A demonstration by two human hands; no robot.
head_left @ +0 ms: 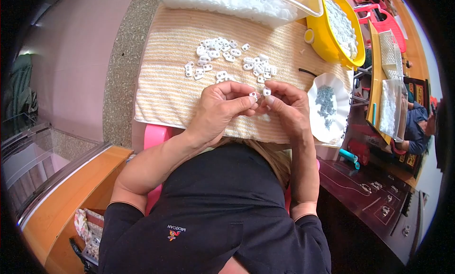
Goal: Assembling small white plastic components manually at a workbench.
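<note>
Over the near part of a striped towel (161, 84), my two hands meet close together. My left hand (222, 106) pinches a small white plastic piece with holes (253, 95) between thumb and fingertips. A second small white plastic piece (267, 91), with a dark hole in its face, is pinched in my right hand (290, 108). The two pieces are a little apart. Beyond my hands lie loose groups of similar white two-holed pieces, one pile (213, 47) farther left and another (259, 65) nearer my right hand.
A clear bin (310, 4) of white pieces stands at the far edge, beside a yellow basin (327, 46) holding more. Right of my hands, a white fluted dish (317, 129) holds small dark grey bits. A black strip (308, 72) lies nearby. Another person (417, 127) sits far right.
</note>
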